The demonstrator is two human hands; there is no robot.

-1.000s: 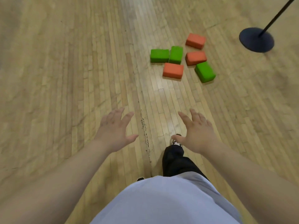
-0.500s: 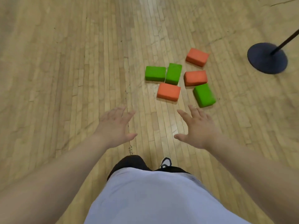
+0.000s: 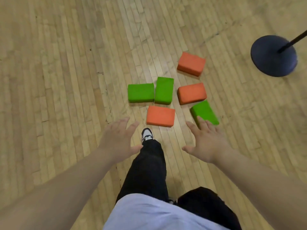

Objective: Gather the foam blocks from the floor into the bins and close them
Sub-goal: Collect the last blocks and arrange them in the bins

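Several foam blocks lie in a loose cluster on the wooden floor ahead. Two green blocks [image 3: 140, 93] [image 3: 163, 90] sit side by side, touching. An orange block [image 3: 160, 116] lies nearest my foot. Two more orange blocks [image 3: 191, 93] [image 3: 191, 63] lie farther back on the right. A third green block [image 3: 204, 112] is partly covered by the fingertips of my right hand [image 3: 206, 141]. My left hand [image 3: 118, 140] is spread, empty, just left of the nearest orange block. Both hands hover with straight fingers and hold nothing. No bin is in view.
A dark round stand base [image 3: 272, 56] with a thin black pole sits on the floor at the far right. My shoe [image 3: 147, 134] and black trouser leg step forward between my hands. Bare wooden floor [image 3: 58, 80] stretches to the left.
I have walked closer: the blocks and stand base moved down and nearer in view. My right fingertips now overlap the nearest green block. One leg has stepped forward.
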